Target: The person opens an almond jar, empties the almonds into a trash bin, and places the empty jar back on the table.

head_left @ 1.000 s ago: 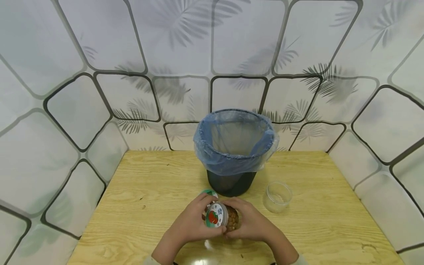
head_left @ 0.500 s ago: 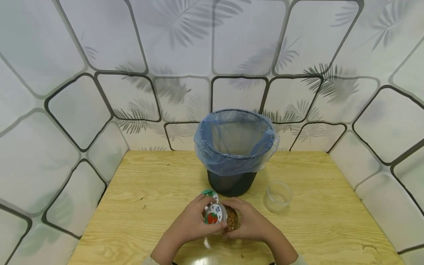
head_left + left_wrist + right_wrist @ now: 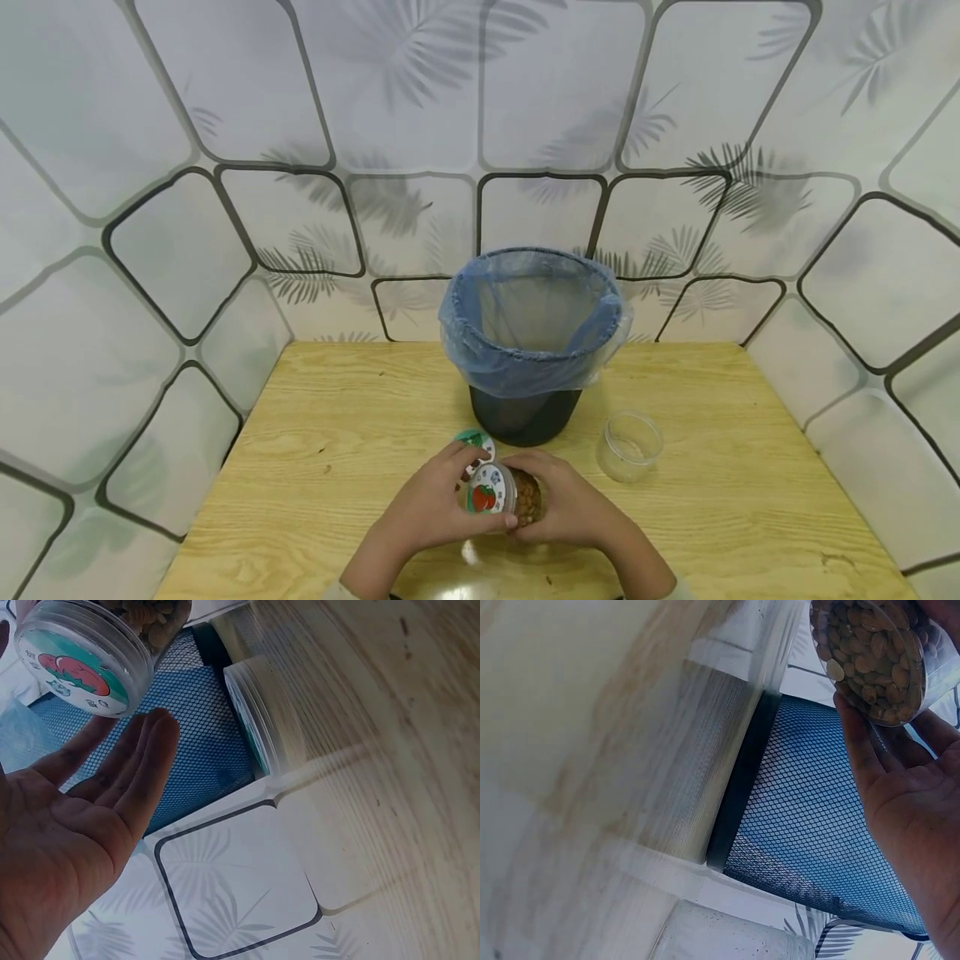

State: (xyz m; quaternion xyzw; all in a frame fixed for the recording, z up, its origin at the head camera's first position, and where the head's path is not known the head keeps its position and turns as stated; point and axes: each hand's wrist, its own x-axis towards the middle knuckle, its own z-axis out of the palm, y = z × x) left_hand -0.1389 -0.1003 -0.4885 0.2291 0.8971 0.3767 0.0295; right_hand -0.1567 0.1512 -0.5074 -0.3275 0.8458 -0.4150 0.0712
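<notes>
A clear plastic jar (image 3: pixel 529 497) of brown, almond-shaped nuts is held tilted over the table, its base towards the right. Its lid (image 3: pixel 487 490) has red tomatoes printed on white and green. Thumb and fingers of my left hand (image 3: pixel 429 505) grip the lid from the left. My right hand (image 3: pixel 576 502) holds the jar's body near the base; the right wrist view shows the nuts (image 3: pixel 874 664) through the plastic. Just behind my left fingers, a second lid (image 3: pixel 477 442), green and white, lies partly hidden; the left wrist view shows this lid (image 3: pixel 253 716) flat on the table.
Behind the hands stands a dark mesh bin (image 3: pixel 525 412) with a blue plastic liner (image 3: pixel 536 371) folded over its rim. An open clear container (image 3: pixel 628 450) stands to the bin's right on the wooden table (image 3: pixel 337 442). Patterned walls (image 3: pixel 420 217) enclose the back and sides.
The lid and jar have shifted and turned very slightly between my hands. Both hands stay in nearly the same place; the bin and the open container have not moved.
</notes>
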